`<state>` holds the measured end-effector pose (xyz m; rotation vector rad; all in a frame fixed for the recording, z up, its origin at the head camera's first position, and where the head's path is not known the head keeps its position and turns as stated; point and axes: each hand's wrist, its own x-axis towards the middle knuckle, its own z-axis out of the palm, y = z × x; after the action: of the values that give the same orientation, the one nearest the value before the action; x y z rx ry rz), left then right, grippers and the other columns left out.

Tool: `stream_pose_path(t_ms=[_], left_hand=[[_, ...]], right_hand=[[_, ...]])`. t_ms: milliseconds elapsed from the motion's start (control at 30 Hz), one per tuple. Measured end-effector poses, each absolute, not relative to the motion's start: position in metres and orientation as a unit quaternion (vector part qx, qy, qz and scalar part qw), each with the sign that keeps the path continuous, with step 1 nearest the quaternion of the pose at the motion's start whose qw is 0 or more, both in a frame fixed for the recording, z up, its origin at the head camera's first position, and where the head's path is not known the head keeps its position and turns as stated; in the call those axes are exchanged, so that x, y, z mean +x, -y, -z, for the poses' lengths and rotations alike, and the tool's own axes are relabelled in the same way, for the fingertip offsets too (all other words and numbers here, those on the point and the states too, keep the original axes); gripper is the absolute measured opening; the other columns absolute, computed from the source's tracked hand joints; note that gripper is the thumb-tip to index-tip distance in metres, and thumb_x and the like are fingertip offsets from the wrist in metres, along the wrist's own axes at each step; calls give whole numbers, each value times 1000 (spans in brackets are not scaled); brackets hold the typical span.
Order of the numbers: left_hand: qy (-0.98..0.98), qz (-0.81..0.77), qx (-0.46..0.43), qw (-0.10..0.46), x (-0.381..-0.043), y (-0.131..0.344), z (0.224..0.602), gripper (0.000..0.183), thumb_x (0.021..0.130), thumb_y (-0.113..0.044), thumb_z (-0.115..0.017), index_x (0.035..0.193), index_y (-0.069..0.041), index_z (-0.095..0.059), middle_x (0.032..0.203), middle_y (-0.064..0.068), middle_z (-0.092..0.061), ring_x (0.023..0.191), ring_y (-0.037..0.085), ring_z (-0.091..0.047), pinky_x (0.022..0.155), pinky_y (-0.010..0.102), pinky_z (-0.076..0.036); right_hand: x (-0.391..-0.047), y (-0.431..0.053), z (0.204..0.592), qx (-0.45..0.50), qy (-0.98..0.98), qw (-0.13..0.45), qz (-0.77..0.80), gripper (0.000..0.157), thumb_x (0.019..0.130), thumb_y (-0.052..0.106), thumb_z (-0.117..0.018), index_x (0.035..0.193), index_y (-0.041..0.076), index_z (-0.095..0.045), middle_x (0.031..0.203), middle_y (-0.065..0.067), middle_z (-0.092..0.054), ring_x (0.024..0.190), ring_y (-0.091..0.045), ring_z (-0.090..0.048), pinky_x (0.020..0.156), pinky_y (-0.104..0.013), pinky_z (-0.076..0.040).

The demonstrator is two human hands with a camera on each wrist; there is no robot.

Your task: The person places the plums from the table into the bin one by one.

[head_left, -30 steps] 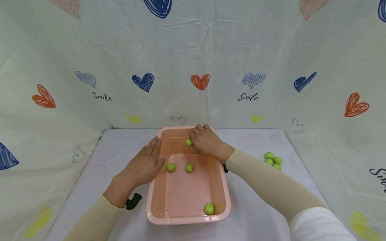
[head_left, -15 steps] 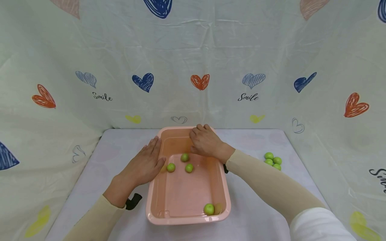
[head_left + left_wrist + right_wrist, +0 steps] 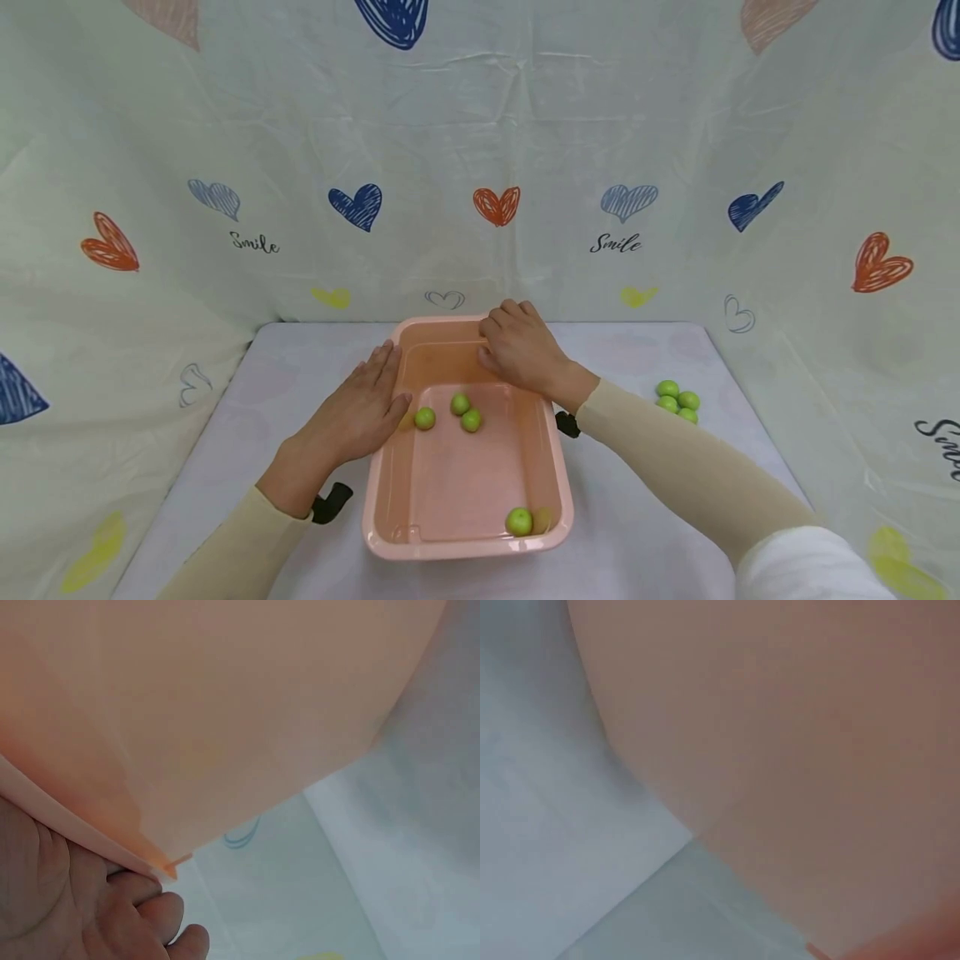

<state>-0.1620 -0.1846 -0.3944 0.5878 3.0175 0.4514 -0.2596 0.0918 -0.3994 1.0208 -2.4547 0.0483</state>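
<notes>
Pink tub [image 3: 468, 550], placed on table [image 3: 600, 533]. Held inside: four green fruits [image 3: 519, 522], one at tub's near right corner, three around tub's middle. Fruit cluster [image 3: 687, 401], set right of tub. Left hand [image 3: 352, 408], laid along tub's left rim, fingers straight. Right hand [image 3: 525, 346], placed at tub's far right corner, fingers bent; whether anything is gripped cannot be told.

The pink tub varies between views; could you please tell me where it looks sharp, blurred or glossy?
Head view: pink tub fairly sharp, with glints along its near rim; left wrist view: its wall soft; right wrist view: its wall dim and blurred.
</notes>
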Motion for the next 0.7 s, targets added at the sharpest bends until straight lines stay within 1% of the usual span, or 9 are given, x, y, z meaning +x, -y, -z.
stream_pose_path(t_ms=[167, 333, 533, 700], left_hand=[[-970, -147, 192, 15, -162, 185, 395, 71, 111, -29, -45, 162, 14, -19, 171, 31, -18, 159, 47, -21, 128, 61, -25], [-971, -148, 187, 16, -163, 186, 396, 71, 111, -29, -45, 162, 14, -19, 172, 30, -18, 160, 47, -20, 128, 60, -25], [-971, -146, 186, 15, -163, 186, 397, 71, 111, -29, -44, 162, 14, -19, 172, 30, -17, 160, 46, -20, 128, 60, -25], [-972, -145, 185, 17, -163, 185, 399, 72, 111, -30, -45, 162, 13, -18, 172, 30, -17, 160, 46, -20, 128, 59, -25]], right_hand=[[-256, -111, 393, 365, 885, 285, -52, 16, 95, 22, -66, 99, 6, -69, 95, -8, -68, 93, -29, -56, 83, -43, -45], [-254, -138, 385, 358, 878, 311, -66, 15, 92, 19, -69, 98, 5, -68, 93, -9, -67, 91, -31, -56, 80, -46, -44], [-253, -183, 378, 341, 884, 317, -47, 16, 90, 15, -74, 99, 3, -68, 95, -12, -67, 92, -33, -56, 78, -46, -43], [-252, -225, 378, 315, 903, 293, -1, 21, 90, 16, -75, 100, 1, -67, 96, -14, -67, 94, -36, -55, 79, -47, -43]])
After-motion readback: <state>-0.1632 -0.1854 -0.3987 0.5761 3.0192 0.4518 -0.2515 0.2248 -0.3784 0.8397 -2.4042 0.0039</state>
